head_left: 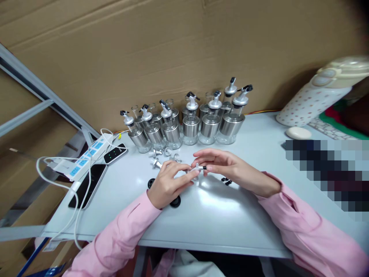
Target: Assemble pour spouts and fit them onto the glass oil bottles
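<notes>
My left hand [170,181] is closed around a silver pour spout [197,168], held just above the table. From the other side, my right hand [227,164] has its thumb and fingers at the small black tip [204,167] on the spout's end. Beyond my hands lie several loose spout pieces [157,152] in silver and clear plastic. Black rings [175,201] show beside my left wrist, partly covered by it. Under my right hand is a little group of small black caps [226,181].
Glass bottles with steel bands [190,127] stand in rows at the back, several topped with spouts. At left are a power strip [92,154], white cables, a phone [88,186] and a black-faced device [115,154]. A dotted flask [313,96] and white oval object [298,133] sit right.
</notes>
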`<act>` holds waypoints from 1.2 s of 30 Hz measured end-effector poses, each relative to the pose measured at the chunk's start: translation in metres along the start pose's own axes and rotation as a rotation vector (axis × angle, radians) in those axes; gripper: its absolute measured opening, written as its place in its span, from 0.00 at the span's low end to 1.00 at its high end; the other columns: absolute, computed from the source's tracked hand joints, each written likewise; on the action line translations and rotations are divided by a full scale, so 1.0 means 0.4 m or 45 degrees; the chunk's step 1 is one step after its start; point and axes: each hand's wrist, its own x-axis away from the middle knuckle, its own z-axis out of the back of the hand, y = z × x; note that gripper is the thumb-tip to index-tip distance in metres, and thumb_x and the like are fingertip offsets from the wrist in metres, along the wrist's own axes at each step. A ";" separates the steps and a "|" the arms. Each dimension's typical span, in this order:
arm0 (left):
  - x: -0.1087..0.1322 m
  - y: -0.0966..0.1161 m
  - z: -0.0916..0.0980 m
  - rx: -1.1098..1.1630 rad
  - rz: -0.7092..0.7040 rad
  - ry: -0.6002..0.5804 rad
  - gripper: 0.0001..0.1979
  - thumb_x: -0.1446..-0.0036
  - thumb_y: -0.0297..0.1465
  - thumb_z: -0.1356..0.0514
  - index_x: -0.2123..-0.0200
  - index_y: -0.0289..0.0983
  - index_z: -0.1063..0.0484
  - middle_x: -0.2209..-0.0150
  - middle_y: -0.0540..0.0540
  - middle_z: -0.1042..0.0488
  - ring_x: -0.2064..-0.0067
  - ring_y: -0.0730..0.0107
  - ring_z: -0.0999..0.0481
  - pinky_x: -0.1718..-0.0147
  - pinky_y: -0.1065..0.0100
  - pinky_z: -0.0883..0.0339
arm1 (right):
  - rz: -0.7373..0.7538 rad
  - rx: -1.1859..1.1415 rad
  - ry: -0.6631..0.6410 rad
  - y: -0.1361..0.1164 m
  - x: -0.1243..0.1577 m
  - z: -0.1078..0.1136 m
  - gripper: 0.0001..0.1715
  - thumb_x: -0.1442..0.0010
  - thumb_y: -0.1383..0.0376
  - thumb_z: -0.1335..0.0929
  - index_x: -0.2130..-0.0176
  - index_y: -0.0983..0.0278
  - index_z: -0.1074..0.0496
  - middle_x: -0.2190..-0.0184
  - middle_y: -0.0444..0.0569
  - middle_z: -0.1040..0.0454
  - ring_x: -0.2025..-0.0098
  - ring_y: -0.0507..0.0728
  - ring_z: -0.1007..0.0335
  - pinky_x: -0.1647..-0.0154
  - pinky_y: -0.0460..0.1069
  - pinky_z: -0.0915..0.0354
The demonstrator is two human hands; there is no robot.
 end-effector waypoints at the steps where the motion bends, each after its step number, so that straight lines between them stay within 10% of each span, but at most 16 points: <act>1: 0.000 0.000 0.000 0.001 0.002 -0.010 0.14 0.42 0.28 0.43 0.51 0.40 0.34 0.59 0.45 0.29 0.59 0.68 0.31 0.58 0.62 0.40 | 0.010 -0.020 -0.007 0.004 0.000 0.000 0.18 0.45 0.63 0.32 0.53 0.61 0.35 0.56 0.49 0.28 0.57 0.54 0.31 0.57 0.50 0.37; 10: 0.000 -0.003 0.002 -0.035 0.019 -0.001 0.14 0.42 0.31 0.42 0.51 0.40 0.33 0.60 0.45 0.28 0.59 0.66 0.33 0.59 0.62 0.39 | 0.061 -0.182 0.084 0.021 -0.005 -0.016 0.18 0.44 0.64 0.33 0.59 0.58 0.47 0.62 0.46 0.29 0.67 0.50 0.33 0.65 0.47 0.38; 19: 0.003 -0.008 0.002 -0.048 0.054 -0.040 0.19 0.39 0.29 0.45 0.45 0.38 0.42 0.53 0.42 0.27 0.55 0.67 0.29 0.54 0.61 0.42 | 0.034 -0.171 0.060 0.005 -0.003 -0.021 0.13 0.46 0.62 0.32 0.60 0.62 0.37 0.60 0.47 0.33 0.63 0.53 0.31 0.55 0.53 0.35; 28: 0.014 -0.038 0.049 0.188 0.340 0.278 0.23 0.35 0.41 0.62 0.60 0.36 0.32 0.69 0.45 0.25 0.65 0.66 0.29 0.58 0.60 0.41 | 0.061 -0.375 0.307 0.004 -0.011 -0.006 0.14 0.48 0.63 0.32 0.60 0.60 0.36 0.65 0.45 0.33 0.70 0.52 0.33 0.61 0.53 0.36; 36: 0.021 -0.053 0.041 0.114 0.181 -0.220 0.18 0.35 0.33 0.60 0.64 0.34 0.32 0.77 0.48 0.28 0.75 0.71 0.31 0.65 0.64 0.41 | 0.050 -0.434 0.359 0.000 -0.015 -0.005 0.12 0.48 0.63 0.33 0.61 0.61 0.36 0.67 0.44 0.33 0.71 0.51 0.34 0.64 0.51 0.37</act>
